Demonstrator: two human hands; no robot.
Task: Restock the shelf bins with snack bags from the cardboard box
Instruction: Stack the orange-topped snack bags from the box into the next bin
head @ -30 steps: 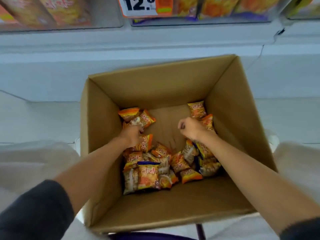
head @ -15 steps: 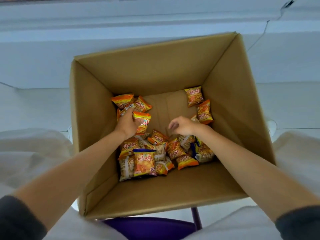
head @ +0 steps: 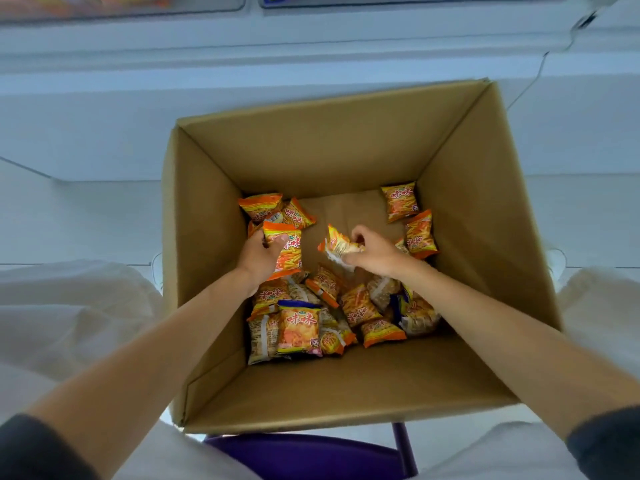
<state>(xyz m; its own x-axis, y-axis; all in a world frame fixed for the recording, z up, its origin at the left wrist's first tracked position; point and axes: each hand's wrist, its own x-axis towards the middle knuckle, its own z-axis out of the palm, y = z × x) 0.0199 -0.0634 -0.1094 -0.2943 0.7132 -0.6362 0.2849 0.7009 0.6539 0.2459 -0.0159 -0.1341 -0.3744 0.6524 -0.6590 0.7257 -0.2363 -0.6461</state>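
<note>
1. The cardboard box [head: 207, 271] stands open in front of the person. It rests on something purple [head: 304, 455], most of which is hidden beneath it. Both bare forearms reach down inside the box.
2. The left hand [head: 258, 259] is close to the box's left wall. Its fingers and thumb are curled round an orange snack bag [head: 289, 252], which is held upright with its printed face toward the camera.
3. The right hand [head: 375, 254] is over the middle of the box floor and pinches a second bag [head: 337, 244] between thumb and fingers. This bag is crumpled and tilted, with its orange top pointing away from the person.
4. The two held bags are near each other but not touching, and a strip of bare cardboard floor shows between them.
5. A heap of loose bags [head: 360, 310] lies along the near edge of the box floor, overlapping from the near-left corner to the near-right corner.
6. At the near-left corner a blue-topped bag [head: 298, 327] lies face up on the heap.
7. In the far-left corner a few more far-left bags [head: 261, 206] are piled just beyond the left hand.
8. Against the right wall by the far-right corner lie two separate bags, the corner bag [head: 400, 200] and, nearer the person, the wall bag [head: 420, 233].
9. The shelf bins [head: 121, 5] run along the top of the view beyond the box's far edge. They are blurred, and only orange packaging can be made out in them.
10. Pale cloth [head: 69, 306] lies on both sides of the box.
11. A dark sleeve [head: 34, 452] covers each upper arm.
</note>
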